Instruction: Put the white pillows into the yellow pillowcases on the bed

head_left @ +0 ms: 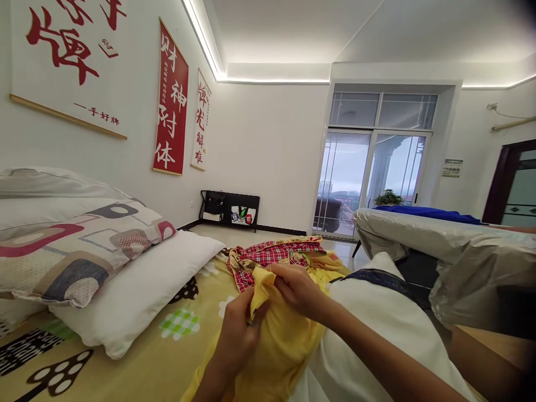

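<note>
A yellow cloth (288, 352), perhaps a pillowcase or cover, lies bunched in front of me over the patterned bed sheet. My left hand (240, 329) is closed on a raised edge of it. Close by, my right hand (299, 287) pinches the same fabric slightly farther right. Between the two hands a fold of the yellow material stands up. Just beyond them spreads a red plaid cloth (272, 254) with yellow print, crumpled and touching the yellow one. Some of my fingertips are hidden by the fabric.
To the left, a white pillow (154, 285) lies beneath a patterned cushion (87, 245). White fabric with a dark blue band (372, 276) lies at my right. Farther right stands a plastic-covered table (439, 234); a cardboard box (489, 357) sits below. A low black rack (230, 209) stands by the wall.
</note>
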Motion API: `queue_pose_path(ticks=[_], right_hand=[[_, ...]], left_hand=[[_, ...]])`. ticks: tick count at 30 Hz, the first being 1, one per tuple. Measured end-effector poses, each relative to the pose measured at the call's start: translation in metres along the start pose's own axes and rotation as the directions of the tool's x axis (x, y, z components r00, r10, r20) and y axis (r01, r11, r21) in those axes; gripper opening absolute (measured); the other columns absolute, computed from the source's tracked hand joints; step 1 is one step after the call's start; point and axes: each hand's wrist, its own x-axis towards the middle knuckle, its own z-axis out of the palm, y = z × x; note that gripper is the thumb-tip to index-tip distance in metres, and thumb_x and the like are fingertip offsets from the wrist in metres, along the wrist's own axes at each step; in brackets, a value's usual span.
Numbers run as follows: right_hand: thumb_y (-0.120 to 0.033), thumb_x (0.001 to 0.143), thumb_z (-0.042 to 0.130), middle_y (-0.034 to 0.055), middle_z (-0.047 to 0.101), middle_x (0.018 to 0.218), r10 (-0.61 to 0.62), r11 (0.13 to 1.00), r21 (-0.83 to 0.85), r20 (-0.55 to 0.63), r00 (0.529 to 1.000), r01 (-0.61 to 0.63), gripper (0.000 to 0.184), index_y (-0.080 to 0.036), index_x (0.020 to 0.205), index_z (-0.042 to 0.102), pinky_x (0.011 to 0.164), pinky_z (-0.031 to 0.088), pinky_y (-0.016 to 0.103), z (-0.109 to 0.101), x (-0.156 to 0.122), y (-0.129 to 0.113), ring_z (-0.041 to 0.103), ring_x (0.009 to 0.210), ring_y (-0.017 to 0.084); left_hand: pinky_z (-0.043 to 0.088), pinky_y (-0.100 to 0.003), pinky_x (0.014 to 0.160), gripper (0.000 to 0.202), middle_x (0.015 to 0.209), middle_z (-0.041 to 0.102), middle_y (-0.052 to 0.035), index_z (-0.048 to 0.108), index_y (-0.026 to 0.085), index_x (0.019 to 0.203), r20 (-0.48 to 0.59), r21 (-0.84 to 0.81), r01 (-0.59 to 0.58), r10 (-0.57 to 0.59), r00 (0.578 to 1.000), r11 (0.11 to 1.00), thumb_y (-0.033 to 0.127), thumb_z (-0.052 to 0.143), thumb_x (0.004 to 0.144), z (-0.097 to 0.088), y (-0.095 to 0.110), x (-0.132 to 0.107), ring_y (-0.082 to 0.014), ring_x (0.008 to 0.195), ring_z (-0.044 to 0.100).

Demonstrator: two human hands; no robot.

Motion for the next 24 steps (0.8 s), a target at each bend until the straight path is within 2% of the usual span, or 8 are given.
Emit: queue_pose_path(ticks=[5, 7, 11, 14, 17, 19, 21, 24], right_hand=[[-0.013, 0.088, 0.04, 0.0033, 0.062, 0.068, -0.025, 0.967, -0.24, 0.231, 0.973, 0.082, 0.02, -0.017, 0.077, 0.056, 0.055, 0.03, 0.023, -0.004, 0.022, 0.008, 0.05, 0.056, 0.012], [-0.013, 0.088, 0.044, 0.0008, 0.059, 0.065, -0.006, 0.941, -0.32, 0.303, 0.953, 0.107, 0.016, -0.018, 0.081, 0.057, 0.051, 0.024, 0.024, -0.007, 0.03, 0.006, 0.044, 0.051, 0.01], [-0.021, 0.093, 0.044, -0.0046, 0.045, 0.053, 0.008, 0.9, -0.421, 0.284, 0.959, 0.117, 0.016, -0.018, 0.081, 0.055, 0.048, 0.015, 0.026, -0.015, 0.038, -0.011, 0.029, 0.045, 0.009], [-0.022, 0.094, 0.041, -0.0044, 0.043, 0.053, -0.075, 0.863, -0.458, 0.297, 0.952, 0.211, 0.019, -0.018, 0.08, 0.053, 0.048, 0.013, 0.027, -0.014, 0.035, -0.031, 0.025, 0.045, 0.009], [-0.019, 0.093, 0.037, -0.002, 0.047, 0.057, -0.198, 0.847, -0.406, 0.356, 0.913, 0.342, 0.024, -0.017, 0.076, 0.053, 0.05, 0.013, 0.028, -0.013, 0.033, -0.049, 0.027, 0.047, 0.009], [-0.023, 0.094, 0.038, -0.002, 0.047, 0.057, -0.18, 0.923, -0.274, 0.313, 0.933, 0.27, 0.027, -0.016, 0.075, 0.056, 0.05, 0.016, 0.026, -0.019, 0.034, -0.051, 0.031, 0.048, 0.009], [-0.036, 0.094, 0.041, -0.0023, 0.049, 0.059, -0.069, 0.997, -0.003, 0.301, 0.951, 0.073, 0.031, -0.015, 0.083, 0.062, 0.05, 0.023, 0.022, -0.032, 0.036, -0.041, 0.036, 0.051, 0.008], [-0.054, 0.093, 0.038, 0.0001, 0.058, 0.068, 0.05, 0.897, 0.368, 0.463, 0.885, -0.243, 0.049, -0.014, 0.106, 0.064, 0.056, 0.037, 0.021, -0.061, 0.031, -0.002, 0.05, 0.06, 0.01]], left_hand=[[0.044, -0.023, 0.065, 0.031, 0.075, 0.058, -0.001, 0.058, 0.016, 0.084, -0.023, -0.253, 0.073, -0.081, 0.996, 0.965, 0.047, 0.057, 0.083, 0.0, -0.007, 0.002, -0.0158, 0.072, 0.052], [0.042, -0.022, 0.058, 0.035, 0.066, 0.055, 0.0002, 0.057, 0.015, 0.073, -0.041, -0.282, 0.15, -0.168, 0.985, 0.947, 0.05, 0.063, 0.078, -0.003, -0.01, 0.002, -0.0141, 0.064, 0.05], [0.043, -0.023, 0.052, 0.041, 0.057, 0.054, -0.0005, 0.054, 0.016, 0.059, -0.057, -0.269, 0.229, -0.253, 0.966, 0.935, 0.051, 0.066, 0.075, -0.016, -0.007, 0.001, -0.0149, 0.057, 0.052], [0.048, -0.027, 0.061, 0.029, 0.073, 0.066, -0.0049, 0.064, 0.015, 0.079, -0.135, -0.159, 0.117, -0.139, 0.981, 0.98, 0.044, 0.067, 0.076, -0.024, 0.003, -0.006, -0.0198, 0.068, 0.059], [0.052, -0.03, 0.07, 0.036, 0.09, 0.07, -0.0086, 0.065, 0.015, 0.102, -0.138, -0.176, 0.079, -0.104, 0.985, 0.981, 0.037, 0.071, 0.074, -0.025, 0.016, -0.017, -0.0243, 0.08, 0.064], [0.054, -0.031, 0.072, 0.04, 0.091, 0.071, -0.0089, 0.065, 0.014, 0.105, -0.152, -0.27, 0.115, -0.16, 0.975, 0.956, 0.04, 0.07, 0.075, -0.023, 0.022, -0.023, -0.0258, 0.084, 0.066], [0.055, -0.03, 0.07, 0.04, 0.087, 0.072, -0.0081, 0.067, 0.013, 0.098, -0.245, -0.335, 0.129, -0.218, 0.945, 0.933, 0.043, 0.071, 0.073, -0.022, 0.027, -0.026, -0.026, 0.083, 0.067], [0.056, -0.027, 0.061, 0.039, 0.077, 0.073, -0.0056, 0.07, 0.014, 0.085, -0.442, -0.354, 0.088, -0.249, 0.862, 0.931, 0.045, 0.078, 0.063, -0.026, 0.032, -0.029, -0.0246, 0.074, 0.068]])
